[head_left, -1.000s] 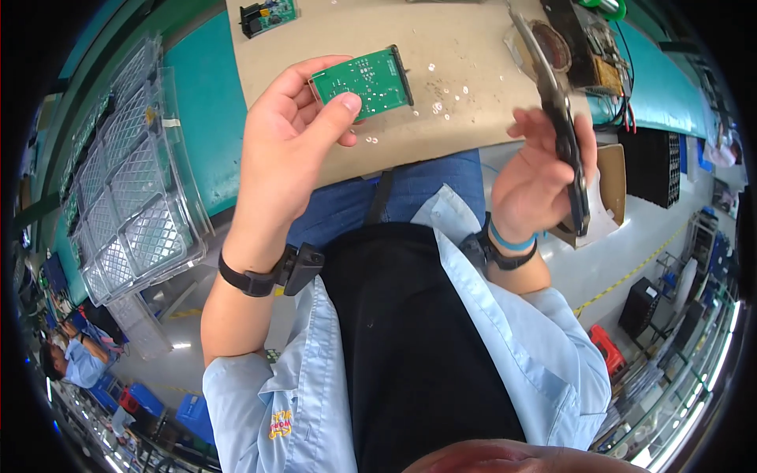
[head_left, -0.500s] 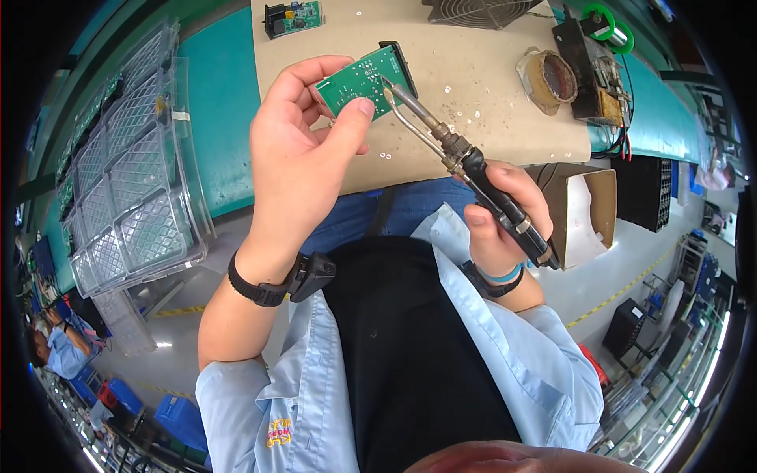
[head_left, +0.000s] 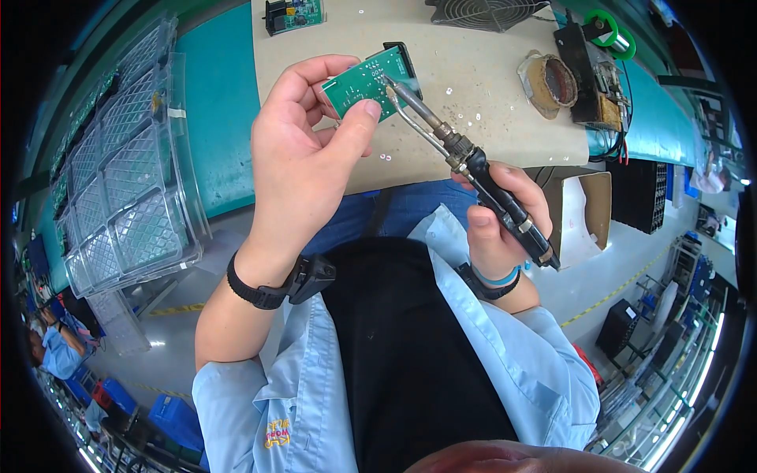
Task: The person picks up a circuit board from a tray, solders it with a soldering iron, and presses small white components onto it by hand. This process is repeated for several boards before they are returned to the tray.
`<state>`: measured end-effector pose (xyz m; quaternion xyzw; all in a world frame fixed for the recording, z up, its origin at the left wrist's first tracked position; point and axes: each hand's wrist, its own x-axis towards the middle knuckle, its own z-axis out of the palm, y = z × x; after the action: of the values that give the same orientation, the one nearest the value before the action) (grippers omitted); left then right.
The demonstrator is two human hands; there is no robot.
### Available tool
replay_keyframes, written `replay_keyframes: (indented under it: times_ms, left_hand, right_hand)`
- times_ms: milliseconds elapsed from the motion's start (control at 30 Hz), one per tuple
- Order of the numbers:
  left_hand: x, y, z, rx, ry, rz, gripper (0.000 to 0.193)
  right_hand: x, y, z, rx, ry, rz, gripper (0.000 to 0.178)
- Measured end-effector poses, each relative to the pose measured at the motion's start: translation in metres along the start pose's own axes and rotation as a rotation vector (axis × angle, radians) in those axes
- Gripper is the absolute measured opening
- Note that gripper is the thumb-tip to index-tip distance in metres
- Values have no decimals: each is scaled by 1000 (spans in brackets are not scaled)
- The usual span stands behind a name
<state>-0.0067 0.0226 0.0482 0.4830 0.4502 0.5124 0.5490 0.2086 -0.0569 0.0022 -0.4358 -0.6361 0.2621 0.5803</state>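
My left hand (head_left: 311, 134) is closed on a green circuit board (head_left: 359, 85), thumb on its face and fingers behind. A black part (head_left: 404, 59) runs along the board's far right edge. In my right hand (head_left: 509, 217) is a soldering iron (head_left: 489, 181) with a black handle and a thin metal tube beside its barrel. Its tip meets or nearly meets the board's solder side; I cannot tell whether they touch. A faint haze shows beside the tip.
Another circuit board (head_left: 293, 14) lies at the back of the brown work sheet (head_left: 441, 150). To the right stand a round pot (head_left: 550, 81), a solder spool (head_left: 611, 35) and a cardboard box (head_left: 587, 209). Stacked clear trays (head_left: 130, 165) fill the left. A fan guard (head_left: 489, 12) lies at the back.
Both hands keep their grips and hardly move. The board and iron have shifted very slightly in view, and a light haze now shows by the tip.
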Motion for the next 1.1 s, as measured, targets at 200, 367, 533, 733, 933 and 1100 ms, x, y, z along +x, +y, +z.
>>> replay_keyframes:
  times_ms: [200,367,533,733,933,1100]
  left_hand:
    - [1,-1,0,-7,8,-7,38]
    - [4,-4,-1,-157,9,-82,37]
    - [7,-6,-6,-288,4,-201,37]
    - [11,1,-5,-322,-11,-268,34]
    - [18,1,-7,-360,18,-327,32]
    - [25,13,-1,-366,4,-319,30]
  right_hand:
    - [-2,6,1,33,30,-19,57]
    - [2,2,4,165,146,-83,59]
    - [4,7,1,240,370,-108,58]
    - [13,22,-23,142,418,-51,51]
    - [26,37,-52,-133,538,173,46]
    - [23,42,-78,-49,586,212,45]
